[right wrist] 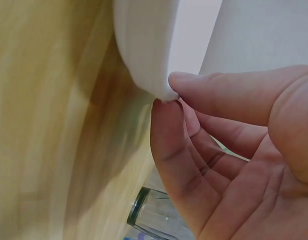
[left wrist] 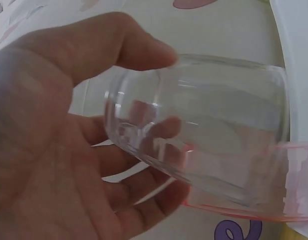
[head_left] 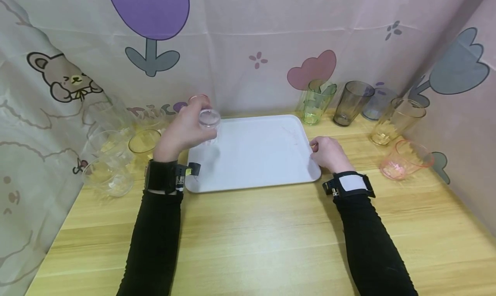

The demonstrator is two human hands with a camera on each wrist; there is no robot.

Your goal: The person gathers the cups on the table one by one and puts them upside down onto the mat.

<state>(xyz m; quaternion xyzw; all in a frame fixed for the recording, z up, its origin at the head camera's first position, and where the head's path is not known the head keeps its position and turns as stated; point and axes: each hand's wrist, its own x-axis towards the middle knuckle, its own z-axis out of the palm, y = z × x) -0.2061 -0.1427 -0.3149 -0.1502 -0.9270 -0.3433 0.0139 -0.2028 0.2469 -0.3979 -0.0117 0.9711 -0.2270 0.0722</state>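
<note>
My left hand (head_left: 186, 130) holds a clear drinking glass (head_left: 209, 119) above the left part of a white tray (head_left: 252, 154). In the left wrist view the thumb lies on the glass's side, and its thick base is toward the palm, mouth toward the tray. A pink-rimmed glass (left wrist: 243, 212) shows just past the fingertips, partly seen through the clear one. At the tray's right edge, my right hand (head_left: 329, 153) pinches the rim between thumb (right wrist: 218, 92) and index finger (right wrist: 168, 130).
Left of the tray stand several clear glasses (head_left: 110, 179) and a yellowish one (head_left: 144, 143). On the right are green (head_left: 315, 104), grey (head_left: 350, 104), bluish (head_left: 377, 104), amber (head_left: 395, 123) and pink (head_left: 403, 160) glasses. A patterned curtain (head_left: 232, 50) hangs behind the wooden table (head_left: 252, 240).
</note>
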